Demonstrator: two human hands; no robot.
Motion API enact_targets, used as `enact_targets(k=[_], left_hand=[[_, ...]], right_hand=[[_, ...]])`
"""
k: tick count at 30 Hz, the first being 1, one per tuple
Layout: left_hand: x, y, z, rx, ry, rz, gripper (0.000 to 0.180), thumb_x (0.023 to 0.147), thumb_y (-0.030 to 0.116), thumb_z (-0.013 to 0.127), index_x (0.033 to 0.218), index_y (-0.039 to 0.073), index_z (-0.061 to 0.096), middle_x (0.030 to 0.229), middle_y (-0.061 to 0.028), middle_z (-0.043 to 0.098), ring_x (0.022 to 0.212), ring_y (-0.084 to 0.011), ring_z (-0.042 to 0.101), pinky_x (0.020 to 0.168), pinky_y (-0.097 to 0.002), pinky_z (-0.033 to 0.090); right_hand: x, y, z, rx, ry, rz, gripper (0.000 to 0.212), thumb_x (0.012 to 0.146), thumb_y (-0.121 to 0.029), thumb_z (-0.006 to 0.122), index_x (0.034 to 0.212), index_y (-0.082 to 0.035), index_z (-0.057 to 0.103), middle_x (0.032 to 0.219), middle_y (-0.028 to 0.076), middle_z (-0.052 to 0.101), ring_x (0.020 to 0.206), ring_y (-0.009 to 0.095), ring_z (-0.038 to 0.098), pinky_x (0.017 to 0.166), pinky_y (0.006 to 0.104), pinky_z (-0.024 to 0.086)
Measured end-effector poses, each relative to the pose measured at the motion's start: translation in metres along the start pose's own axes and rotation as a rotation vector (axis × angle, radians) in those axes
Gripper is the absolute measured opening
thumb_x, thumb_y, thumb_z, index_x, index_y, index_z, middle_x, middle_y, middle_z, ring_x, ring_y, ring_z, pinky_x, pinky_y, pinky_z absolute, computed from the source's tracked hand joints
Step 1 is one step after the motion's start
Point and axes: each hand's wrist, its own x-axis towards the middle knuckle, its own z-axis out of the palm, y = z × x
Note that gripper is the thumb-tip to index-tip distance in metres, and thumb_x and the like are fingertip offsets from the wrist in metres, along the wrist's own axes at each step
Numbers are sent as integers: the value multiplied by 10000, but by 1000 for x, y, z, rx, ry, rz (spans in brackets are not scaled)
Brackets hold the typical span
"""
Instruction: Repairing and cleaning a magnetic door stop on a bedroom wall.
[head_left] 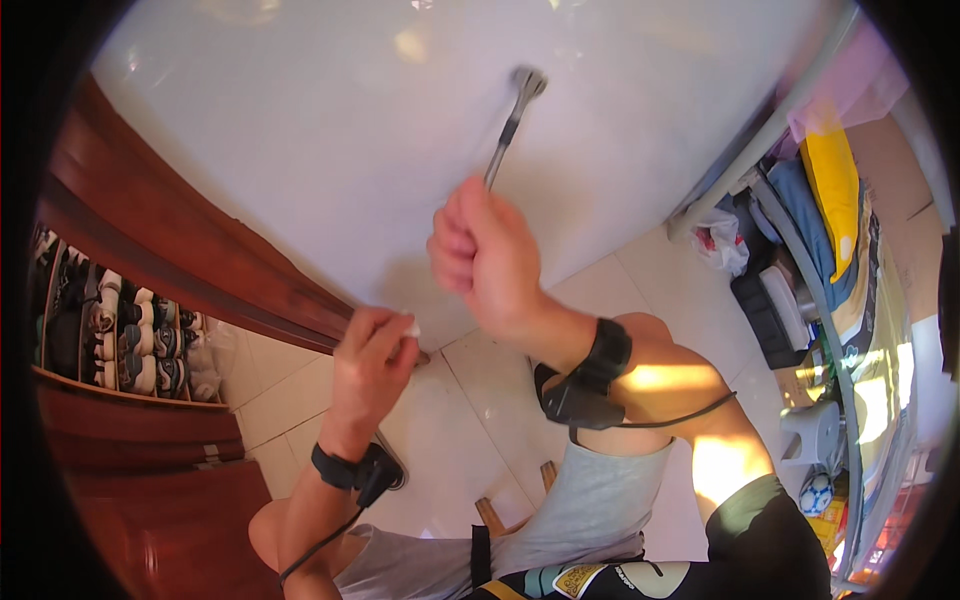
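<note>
My right hand [490, 250] is closed around the lower end of a slim metal rod tool [505, 133]. The rod has a dark band partway up and ends in a wider grey head, whose exact kind I cannot make out. That head lies over a glossy white surface [340, 140]; whether it touches the surface is unclear. Lower and to the left, my left hand [372, 375] is closed in a pinch, with a small white piece [413, 328] showing at its fingertips. Each wrist wears a black strap with a small device and a cable.
A reddish-brown wooden frame [200, 225] borders the left, with shoe shelves [140, 340] beyond it. On the right are a fabric-draped rack with a yellow cloth [832, 190], a plastic bag [722, 243], a grey stool [812, 432] and a ball [816, 494]. Pale floor tiles [490, 385] lie below.
</note>
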Motion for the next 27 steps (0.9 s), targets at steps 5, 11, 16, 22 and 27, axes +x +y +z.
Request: enact_targets(k=[5,11,16,22,27], left_hand=[[-2,-6,-6,-38,48,44,211,732,-62,717,930,0,678,916,-114,607,729,-254,639,589,-319,541],[14,-3,-19,15,197,-28,258,725,-79,719,962,14,686,934,-93,610,734,-218,641,612,-290,529],[56,1,-25,219,355,158,252,745,-38,727,982,41,699,913,-79,630,720,-193,640,620,-295,531],[84,16,-25,229,379,222,246,752,-38,724,980,52,699,897,-68,625,696,-208,631,615,-293,525],[52,-11,-2,328,83,258,149,755,-27,631,895,22,618,845,-114,523,725,-308,599,608,-384,515]], right_hand=[[-55,36,31,37,-139,574,458,1060,-424,343,707,-135,390,559,-31,340,443,81,323,409,258,271],[0,-24,6,156,95,62,419,1050,-444,373,739,-163,354,625,-47,321,480,72,271,422,247,211],[-26,33,24,135,110,294,377,1041,-410,408,750,-174,370,648,-52,285,514,85,236,451,258,201],[-6,15,8,115,132,234,398,1039,-416,400,739,-156,377,633,-41,301,497,97,257,436,271,217],[-10,21,3,-122,330,68,425,1037,-422,408,712,-148,397,600,-44,299,473,103,265,433,274,219]])
